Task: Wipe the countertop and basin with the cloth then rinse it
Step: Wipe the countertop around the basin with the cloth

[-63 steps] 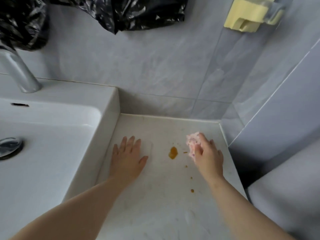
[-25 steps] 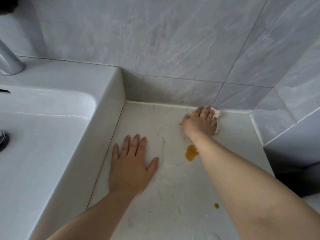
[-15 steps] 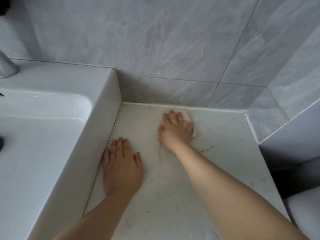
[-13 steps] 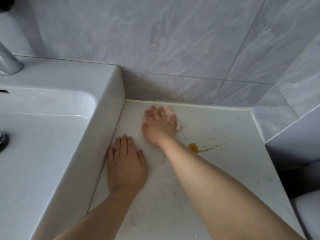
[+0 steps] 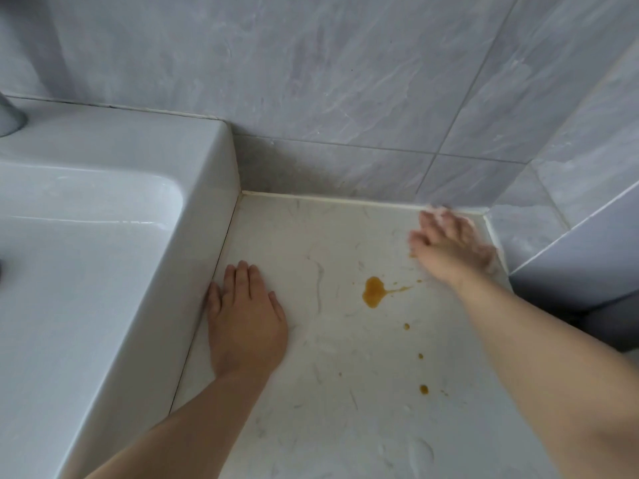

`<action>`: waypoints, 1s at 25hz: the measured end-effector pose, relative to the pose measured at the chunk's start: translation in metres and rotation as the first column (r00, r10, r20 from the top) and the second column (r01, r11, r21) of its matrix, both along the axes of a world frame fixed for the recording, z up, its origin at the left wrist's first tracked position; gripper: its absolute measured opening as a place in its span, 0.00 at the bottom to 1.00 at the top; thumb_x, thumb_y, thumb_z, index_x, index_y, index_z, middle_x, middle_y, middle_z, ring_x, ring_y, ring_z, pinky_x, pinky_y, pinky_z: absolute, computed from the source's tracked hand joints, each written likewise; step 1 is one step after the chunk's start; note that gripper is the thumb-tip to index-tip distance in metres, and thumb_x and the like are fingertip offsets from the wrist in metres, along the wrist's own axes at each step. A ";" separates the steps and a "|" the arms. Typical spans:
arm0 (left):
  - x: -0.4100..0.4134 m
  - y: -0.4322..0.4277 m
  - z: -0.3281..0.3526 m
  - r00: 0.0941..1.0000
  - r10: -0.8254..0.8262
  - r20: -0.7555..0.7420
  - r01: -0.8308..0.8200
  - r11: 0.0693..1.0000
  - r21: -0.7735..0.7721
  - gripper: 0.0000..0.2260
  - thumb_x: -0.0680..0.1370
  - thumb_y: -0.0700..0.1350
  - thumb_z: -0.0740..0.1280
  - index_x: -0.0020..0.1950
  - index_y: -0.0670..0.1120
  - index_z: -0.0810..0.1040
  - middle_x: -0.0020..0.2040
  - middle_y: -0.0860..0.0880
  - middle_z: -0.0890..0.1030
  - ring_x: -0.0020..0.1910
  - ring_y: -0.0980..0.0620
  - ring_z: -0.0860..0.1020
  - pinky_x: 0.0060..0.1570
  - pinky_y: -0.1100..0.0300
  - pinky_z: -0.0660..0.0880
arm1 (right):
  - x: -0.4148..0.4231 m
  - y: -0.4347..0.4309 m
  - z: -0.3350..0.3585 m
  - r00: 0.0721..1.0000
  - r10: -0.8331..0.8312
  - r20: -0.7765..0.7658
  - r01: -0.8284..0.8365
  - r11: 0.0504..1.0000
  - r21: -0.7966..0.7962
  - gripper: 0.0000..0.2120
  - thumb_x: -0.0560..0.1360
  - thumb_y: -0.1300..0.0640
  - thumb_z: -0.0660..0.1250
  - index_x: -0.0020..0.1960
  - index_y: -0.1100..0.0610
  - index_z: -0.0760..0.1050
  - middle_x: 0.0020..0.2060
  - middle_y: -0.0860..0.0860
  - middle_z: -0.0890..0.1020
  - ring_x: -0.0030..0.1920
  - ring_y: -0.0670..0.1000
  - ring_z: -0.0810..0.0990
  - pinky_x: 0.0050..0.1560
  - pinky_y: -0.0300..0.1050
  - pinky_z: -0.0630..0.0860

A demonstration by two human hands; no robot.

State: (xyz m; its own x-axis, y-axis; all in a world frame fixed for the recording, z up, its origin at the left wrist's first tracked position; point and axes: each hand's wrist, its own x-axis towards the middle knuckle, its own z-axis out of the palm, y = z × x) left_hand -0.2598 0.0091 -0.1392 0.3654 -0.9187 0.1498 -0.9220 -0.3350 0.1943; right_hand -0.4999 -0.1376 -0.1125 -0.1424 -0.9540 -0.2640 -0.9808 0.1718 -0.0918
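Note:
My right hand (image 5: 449, 248) is blurred at the back right corner of the white countertop (image 5: 311, 392) and presses the pink cloth (image 5: 437, 212) flat under spread fingers. Only a pale edge of the cloth shows past the fingertips. An orange-brown stain (image 5: 373, 291) with a thin smear lies just left of that wrist, and small drops (image 5: 423, 388) trail toward me. My left hand (image 5: 243, 316) rests flat on the countertop, its little finger against the side of the white basin (image 5: 103, 243).
Grey tiled walls (image 5: 345, 81) close the countertop at the back and right. The tap's base (image 5: 8, 119) shows at the far left edge on the basin's rim. A wet patch (image 5: 420, 451) sits near the front of the countertop.
My right hand has swept the cloth from the back left, beside the basin, across to the back right corner. The stain is uncovered again with a smear to its right. My left hand stayed put.

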 end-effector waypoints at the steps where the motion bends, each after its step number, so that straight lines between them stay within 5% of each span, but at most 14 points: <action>1: 0.000 -0.001 0.001 1.000 0.005 0.001 -0.005 1.000 -0.001 0.26 0.74 0.47 0.49 0.60 0.33 0.75 0.60 0.36 0.77 0.61 0.39 0.75 0.60 0.40 0.68 | -0.005 -0.001 0.004 0.995 -0.097 -0.005 0.098 0.995 0.029 0.27 0.77 0.37 0.45 0.74 0.39 0.46 0.77 0.46 0.43 0.76 0.51 0.42 0.69 0.66 0.46; 3: -0.002 -0.001 0.001 1.000 0.007 0.001 -0.007 1.000 0.001 0.26 0.74 0.46 0.49 0.60 0.33 0.75 0.60 0.36 0.77 0.61 0.39 0.75 0.61 0.40 0.68 | 0.034 0.000 0.002 0.997 -0.082 0.016 0.082 0.995 -0.058 0.25 0.76 0.42 0.49 0.71 0.46 0.60 0.75 0.54 0.57 0.74 0.56 0.55 0.66 0.59 0.57; 5: -0.002 -0.001 0.000 1.000 0.004 -0.001 -0.004 1.000 -0.014 0.25 0.74 0.46 0.50 0.60 0.33 0.75 0.60 0.36 0.78 0.61 0.39 0.75 0.60 0.40 0.68 | 0.114 0.010 -0.007 0.978 0.203 0.050 -0.188 0.957 -0.219 0.20 0.75 0.48 0.52 0.65 0.50 0.69 0.70 0.56 0.66 0.69 0.59 0.63 0.64 0.58 0.61; 7: 0.000 -0.001 -0.003 1.000 0.001 -0.011 -0.001 1.000 -0.025 0.25 0.74 0.46 0.50 0.60 0.33 0.75 0.59 0.36 0.78 0.61 0.38 0.75 0.60 0.41 0.68 | 0.188 0.029 -0.013 0.841 0.515 0.164 -0.491 0.855 -0.167 0.23 0.78 0.47 0.49 0.73 0.47 0.58 0.76 0.50 0.53 0.75 0.56 0.49 0.69 0.66 0.45; 9: 0.001 -0.001 -0.004 1.000 -0.003 -0.010 0.003 0.999 -0.034 0.25 0.74 0.46 0.49 0.61 0.33 0.75 0.60 0.36 0.78 0.61 0.39 0.75 0.61 0.41 0.68 | 0.209 0.031 -0.010 0.742 0.645 0.180 -0.639 0.763 -0.100 0.24 0.79 0.45 0.47 0.75 0.43 0.51 0.77 0.46 0.46 0.76 0.52 0.41 0.70 0.65 0.37; 12: 0.001 0.000 -0.003 1.000 -0.006 -0.002 0.006 0.999 -0.042 0.25 0.74 0.46 0.50 0.60 0.32 0.75 0.59 0.35 0.77 0.61 0.38 0.75 0.60 0.40 0.68 | 0.150 0.006 -0.011 0.815 0.566 0.123 -0.557 0.824 -0.103 0.24 0.79 0.43 0.48 0.74 0.40 0.50 0.76 0.43 0.47 0.76 0.50 0.43 0.71 0.64 0.41; 16: 0.000 -0.001 -0.002 1.000 -0.002 0.015 0.003 0.999 -0.047 0.25 0.74 0.46 0.49 0.60 0.32 0.75 0.59 0.35 0.78 0.60 0.38 0.75 0.60 0.40 0.68 | 0.014 -0.001 -0.009 0.989 0.142 0.045 -0.139 0.988 -0.065 0.25 0.78 0.39 0.47 0.74 0.38 0.47 0.76 0.43 0.44 0.76 0.51 0.41 0.71 0.64 0.42; 20: -0.001 -0.001 -0.002 1.000 0.008 0.029 -0.007 0.999 -0.033 0.25 0.74 0.46 0.49 0.60 0.32 0.75 0.60 0.35 0.77 0.61 0.38 0.75 0.61 0.40 0.68 | -0.009 -0.002 -0.011 0.991 -0.128 0.039 0.132 0.983 -0.124 0.25 0.77 0.43 0.48 0.74 0.45 0.53 0.76 0.49 0.49 0.75 0.55 0.44 0.73 0.59 0.42; 22: -0.001 -0.001 -0.003 1.000 -0.001 0.030 0.002 1.000 -0.025 0.25 0.74 0.46 0.49 0.60 0.32 0.75 0.60 0.35 0.77 0.61 0.38 0.75 0.61 0.41 0.67 | 0.037 0.005 -0.017 0.998 0.055 0.015 -0.051 0.975 -0.216 0.25 0.76 0.45 0.49 0.73 0.47 0.57 0.76 0.50 0.53 0.75 0.56 0.47 0.74 0.57 0.40; 25: -0.001 -0.002 -0.004 0.999 -0.006 0.035 0.007 1.000 -0.027 0.26 0.74 0.46 0.49 0.60 0.32 0.75 0.60 0.35 0.77 0.61 0.38 0.75 0.61 0.40 0.67 | 0.108 0.045 -0.017 0.880 0.465 0.096 -0.440 0.874 -0.206 0.27 0.77 0.45 0.52 0.75 0.46 0.52 0.77 0.47 0.49 0.76 0.54 0.43 0.73 0.53 0.39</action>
State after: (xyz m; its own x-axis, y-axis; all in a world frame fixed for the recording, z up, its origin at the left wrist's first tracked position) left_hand -0.2606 0.0073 -0.1430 0.3531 -0.9166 0.1874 -0.9307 -0.3236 0.1707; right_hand -0.3924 -0.0922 -0.1300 0.3419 -0.9368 -0.0746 -0.9221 -0.3191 -0.2189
